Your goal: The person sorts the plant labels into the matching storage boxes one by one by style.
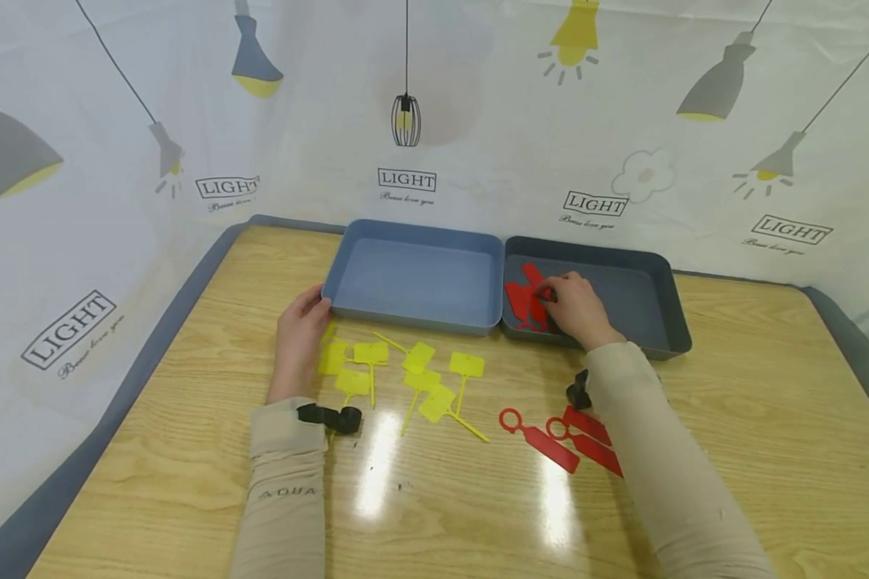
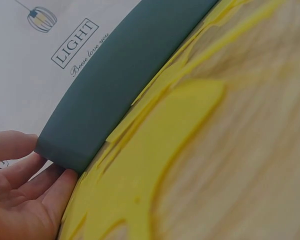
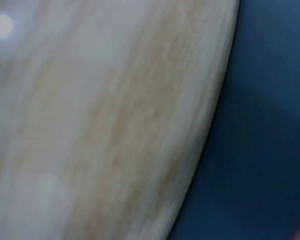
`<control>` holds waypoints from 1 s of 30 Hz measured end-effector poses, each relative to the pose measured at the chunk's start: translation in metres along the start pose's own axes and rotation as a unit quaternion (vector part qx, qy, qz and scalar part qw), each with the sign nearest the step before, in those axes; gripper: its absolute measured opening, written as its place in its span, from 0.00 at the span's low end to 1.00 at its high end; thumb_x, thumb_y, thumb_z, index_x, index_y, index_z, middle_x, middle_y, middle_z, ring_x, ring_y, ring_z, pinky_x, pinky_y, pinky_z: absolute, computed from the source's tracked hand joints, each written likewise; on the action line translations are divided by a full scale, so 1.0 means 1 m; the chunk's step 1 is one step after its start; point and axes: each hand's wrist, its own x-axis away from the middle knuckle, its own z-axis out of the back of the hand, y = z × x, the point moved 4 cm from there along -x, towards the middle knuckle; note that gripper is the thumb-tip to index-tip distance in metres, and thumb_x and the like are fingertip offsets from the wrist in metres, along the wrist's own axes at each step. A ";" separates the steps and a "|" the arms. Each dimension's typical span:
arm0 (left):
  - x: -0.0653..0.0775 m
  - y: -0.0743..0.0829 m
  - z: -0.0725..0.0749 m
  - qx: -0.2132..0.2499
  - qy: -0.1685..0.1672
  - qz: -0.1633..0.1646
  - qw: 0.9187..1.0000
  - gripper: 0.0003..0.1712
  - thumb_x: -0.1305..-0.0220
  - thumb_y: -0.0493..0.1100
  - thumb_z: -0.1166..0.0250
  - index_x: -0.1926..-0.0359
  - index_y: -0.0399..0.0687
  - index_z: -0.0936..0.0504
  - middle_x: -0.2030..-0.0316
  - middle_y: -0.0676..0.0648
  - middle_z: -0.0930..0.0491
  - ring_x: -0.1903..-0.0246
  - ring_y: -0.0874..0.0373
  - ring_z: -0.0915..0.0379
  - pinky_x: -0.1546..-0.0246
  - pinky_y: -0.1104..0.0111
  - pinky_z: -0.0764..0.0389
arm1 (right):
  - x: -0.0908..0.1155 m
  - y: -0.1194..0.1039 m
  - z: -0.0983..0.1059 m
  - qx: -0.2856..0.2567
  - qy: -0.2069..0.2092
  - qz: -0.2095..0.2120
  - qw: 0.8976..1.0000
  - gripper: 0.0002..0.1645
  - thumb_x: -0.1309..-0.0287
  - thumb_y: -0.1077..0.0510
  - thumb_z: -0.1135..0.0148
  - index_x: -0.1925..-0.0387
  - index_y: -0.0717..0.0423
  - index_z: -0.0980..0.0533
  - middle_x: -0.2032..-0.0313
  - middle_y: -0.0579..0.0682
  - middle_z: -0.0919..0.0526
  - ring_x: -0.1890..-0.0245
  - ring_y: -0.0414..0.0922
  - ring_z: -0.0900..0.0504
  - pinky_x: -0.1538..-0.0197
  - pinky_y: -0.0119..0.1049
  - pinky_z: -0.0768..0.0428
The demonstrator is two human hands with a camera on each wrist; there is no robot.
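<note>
My left hand (image 1: pixel 302 334) holds the front left corner of the light blue tray (image 1: pixel 413 318); in the left wrist view its thumb lies at the rim and the fingers (image 2: pixel 37 180) bear on the corner's outer side. Several yellow tags (image 1: pixel 467 365) with thin tails lie on the table before this tray, some close to the left wrist. Over the left part of the dark grey tray (image 1: pixel 630 297), my right hand (image 1: pixel 574 305) pinches a red tag (image 1: pixel 532 275) among other red tags in there. The right wrist view shows mostly tabletop and the tray's outer wall.
On the table below the dark tray lie red ring-ended tags (image 1: pixel 553 449), partly covered by the right sleeve. Both trays stand side by side near the back edge of the wooden table (image 1: pixel 188 450). A white cloth (image 1: pixel 478 96) printed with lamps hangs behind it.
</note>
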 end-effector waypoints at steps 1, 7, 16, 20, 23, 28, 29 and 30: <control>0.000 0.000 0.000 -0.001 0.000 0.001 1.000 0.24 0.36 0.39 0.47 0.39 0.43 0.35 0.41 0.44 0.36 0.42 0.57 0.39 0.43 0.69 0.36 | 0.000 0.000 0.000 0.000 0.001 -0.002 1.000 0.14 0.46 0.62 0.41 0.55 0.58 0.24 0.56 0.62 0.30 0.55 0.58 0.32 0.59 0.49 0.29; 0.001 0.000 -0.001 0.000 -0.006 0.002 1.000 0.24 0.36 0.39 0.47 0.39 0.43 0.35 0.40 0.44 0.36 0.42 0.57 0.39 0.43 0.69 0.36 | 0.003 0.001 0.002 -0.010 0.007 -0.004 1.000 0.12 0.46 0.62 0.42 0.57 0.59 0.24 0.58 0.60 0.29 0.58 0.56 0.31 0.61 0.48 0.29; 0.003 0.004 -0.001 0.002 -0.001 -0.002 1.000 0.24 0.36 0.39 0.46 0.39 0.42 0.34 0.41 0.43 0.36 0.43 0.57 0.39 0.43 0.69 0.36 | 0.004 0.002 0.010 -0.034 0.020 -0.012 0.999 0.15 0.42 0.59 0.47 0.54 0.61 0.28 0.59 0.59 0.26 0.60 0.53 0.27 0.60 0.48 0.27; 0.003 0.004 -0.001 0.002 -0.001 -0.003 1.000 0.23 0.36 0.38 0.47 0.39 0.42 0.34 0.41 0.43 0.36 0.42 0.56 0.39 0.43 0.69 0.36 | 0.009 -0.002 0.017 -0.044 0.021 -0.013 0.999 0.16 0.41 0.57 0.48 0.51 0.59 0.29 0.60 0.56 0.23 0.63 0.50 0.25 0.62 0.47 0.26; 0.003 0.003 0.000 0.001 0.000 -0.004 1.000 0.23 0.36 0.38 0.47 0.39 0.43 0.34 0.41 0.44 0.36 0.42 0.56 0.39 0.43 0.69 0.36 | 0.017 -0.006 0.023 -0.053 0.033 -0.004 0.998 0.17 0.41 0.57 0.48 0.50 0.57 0.29 0.60 0.55 0.22 0.64 0.49 0.24 0.63 0.47 0.26; 0.004 0.003 -0.001 0.000 -0.002 -0.006 1.000 0.23 0.36 0.39 0.47 0.39 0.43 0.34 0.41 0.43 0.36 0.42 0.56 0.39 0.43 0.69 0.36 | 0.032 -0.009 0.032 -0.079 0.059 0.015 0.995 0.19 0.41 0.57 0.47 0.48 0.55 0.30 0.58 0.54 0.23 0.62 0.49 0.24 0.60 0.48 0.27; 0.004 0.004 -0.001 0.000 -0.003 -0.006 1.000 0.23 0.36 0.39 0.47 0.39 0.43 0.34 0.40 0.43 0.36 0.42 0.56 0.39 0.43 0.68 0.36 | 0.035 -0.010 0.033 -0.083 0.063 0.017 0.994 0.20 0.41 0.57 0.47 0.47 0.55 0.30 0.57 0.54 0.23 0.61 0.50 0.24 0.59 0.49 0.27; 0.004 0.004 -0.001 -0.001 -0.002 -0.006 1.000 0.23 0.36 0.39 0.47 0.39 0.43 0.34 0.41 0.43 0.36 0.42 0.56 0.39 0.43 0.68 0.36 | 0.038 -0.010 0.035 -0.086 0.066 0.018 0.994 0.20 0.41 0.56 0.46 0.47 0.55 0.30 0.56 0.53 0.23 0.59 0.50 0.25 0.57 0.50 0.28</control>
